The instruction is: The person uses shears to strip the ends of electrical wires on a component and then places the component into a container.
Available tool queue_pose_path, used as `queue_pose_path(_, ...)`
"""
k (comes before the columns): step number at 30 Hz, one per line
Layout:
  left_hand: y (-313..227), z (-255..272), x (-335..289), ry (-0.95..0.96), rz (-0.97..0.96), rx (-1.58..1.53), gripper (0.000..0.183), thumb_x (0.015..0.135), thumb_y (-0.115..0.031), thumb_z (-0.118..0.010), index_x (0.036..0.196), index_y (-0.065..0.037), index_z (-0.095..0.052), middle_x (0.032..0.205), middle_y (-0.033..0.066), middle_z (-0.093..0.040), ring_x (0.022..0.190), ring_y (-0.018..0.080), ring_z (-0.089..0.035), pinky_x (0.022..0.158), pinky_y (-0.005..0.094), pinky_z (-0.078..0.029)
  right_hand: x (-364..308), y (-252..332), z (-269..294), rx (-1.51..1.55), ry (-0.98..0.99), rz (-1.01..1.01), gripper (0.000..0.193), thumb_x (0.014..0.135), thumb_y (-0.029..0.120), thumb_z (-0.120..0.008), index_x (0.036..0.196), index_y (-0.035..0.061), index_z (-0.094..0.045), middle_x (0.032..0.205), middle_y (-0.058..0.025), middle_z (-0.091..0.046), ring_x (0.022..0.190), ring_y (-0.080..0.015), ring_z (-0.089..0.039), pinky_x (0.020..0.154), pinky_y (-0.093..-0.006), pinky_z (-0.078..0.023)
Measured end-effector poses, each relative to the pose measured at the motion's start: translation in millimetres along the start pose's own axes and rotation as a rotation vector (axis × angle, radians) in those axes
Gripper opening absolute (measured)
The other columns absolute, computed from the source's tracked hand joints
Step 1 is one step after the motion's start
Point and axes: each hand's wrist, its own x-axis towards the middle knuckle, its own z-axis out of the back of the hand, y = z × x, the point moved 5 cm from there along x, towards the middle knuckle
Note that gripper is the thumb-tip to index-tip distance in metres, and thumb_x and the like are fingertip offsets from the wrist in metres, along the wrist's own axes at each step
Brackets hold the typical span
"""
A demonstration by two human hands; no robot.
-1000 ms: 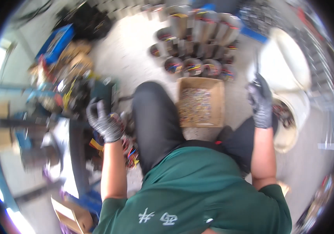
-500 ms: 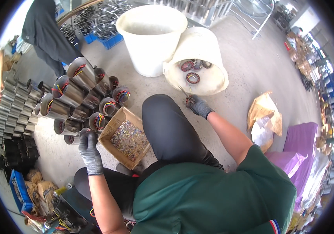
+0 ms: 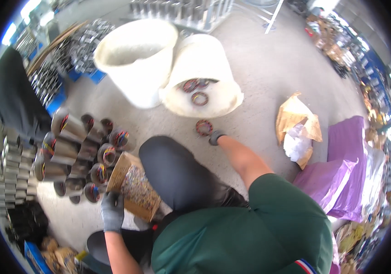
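My right hand (image 3: pixel 216 137), in a grey glove, is by the mouth of the tipped bin. Its fingers are closed at the right edge of a ring-shaped wound stator (image 3: pixel 204 128), dark with reddish windings. Motion blur softens the fingers. My left hand (image 3: pixel 112 212), gloved too, is at the near left corner of a cardboard box (image 3: pixel 134 211). Its fingers are bent together, and whatever they may hold is hidden. Many small coloured scraps (image 3: pixel 137 184) fill the box. Beyond it, metal cylinders (image 3: pixel 69 125) with coloured wires lie stacked, their open ends facing me.
Ahead stand an upright white bin (image 3: pixel 136 82) and a tipped white bin (image 3: pixel 200 59) with several stators (image 3: pixel 200 98) inside. A brown paper sack (image 3: pixel 296 114) and purple packages (image 3: pixel 346 155) are at right. Far left is a person in dark clothes (image 3: pixel 15 91).
The view has swung right. My left hand has come closer to the box. A thin pointed metal tool showed at my right hand before; now a stator shows there.
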Motion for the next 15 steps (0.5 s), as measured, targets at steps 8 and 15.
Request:
queue_pose_path(8,33,-33,2,0.196,-0.066,-0.072,0.012,0.085,-0.001,-0.057,0.095,0.004,-0.061,0.09,0.0167,-0.061,0.086,0.031,-0.059,0.08,0.038,-0.046,26,-24,-54,-0.018,0.357,0.008,0.045,0.077,0.025,-0.065,0.121,0.0127,-0.067,0.11,-0.0173,-0.069,0.1,-0.0293,-0.066,0.089,-0.038,-0.051)
queue_pose_path(15,45,-12,-14,0.163,-0.074,0.013,0.025,0.094,-0.009,-0.062,0.117,0.0,-0.064,0.119,0.0188,-0.064,0.109,0.0269,-0.061,0.092,0.0391,-0.05,-113,63,50,-0.17,0.323,0.278,0.04,0.081,0.038,-0.069,0.106,0.0072,-0.074,0.103,-0.0161,-0.07,0.093,-0.0309,-0.066,0.082,-0.0403,-0.052)
